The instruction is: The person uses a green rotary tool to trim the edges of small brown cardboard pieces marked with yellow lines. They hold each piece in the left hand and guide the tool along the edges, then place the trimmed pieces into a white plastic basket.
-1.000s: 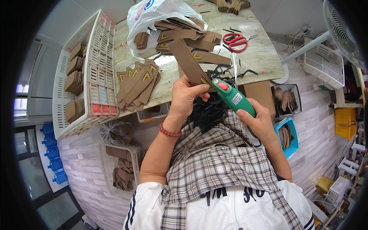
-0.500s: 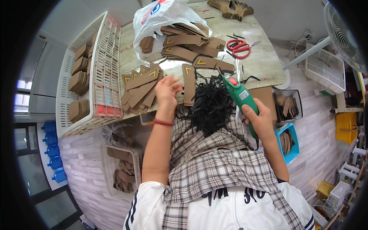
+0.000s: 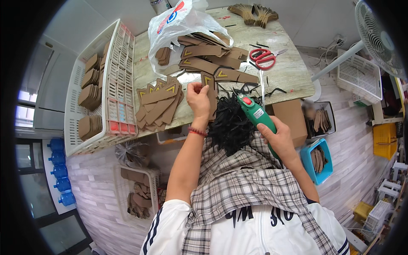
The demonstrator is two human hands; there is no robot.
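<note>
My left hand (image 3: 198, 98) is closed, with thumb and fingertips at the edge of a brown strip (image 3: 208, 79) that bears a yellow chevron. That strip lies at the table's near edge. My right hand (image 3: 278, 134) grips a green handheld power tool (image 3: 254, 109) with a red button, its tip pointing toward the strip. A tangled heap of black ribbon scraps (image 3: 229, 125) spills over my lap below the tool. To the left of my left hand lies a fanned pile of similar brown strips (image 3: 159, 100). More strips (image 3: 204, 52) are stacked farther back.
A white plastic bag (image 3: 182, 21) covers part of the back stack. Red-handled scissors (image 3: 263, 58) lie at the table's right. A white crate (image 3: 123, 76) holding brown pieces stands at left. A blue bin (image 3: 329, 172) and a fan (image 3: 376, 36) are at right.
My left hand has moved right, from beside the fanned pile to the single strip, and its fingers have closed. The green tool has shifted slightly left and down.
</note>
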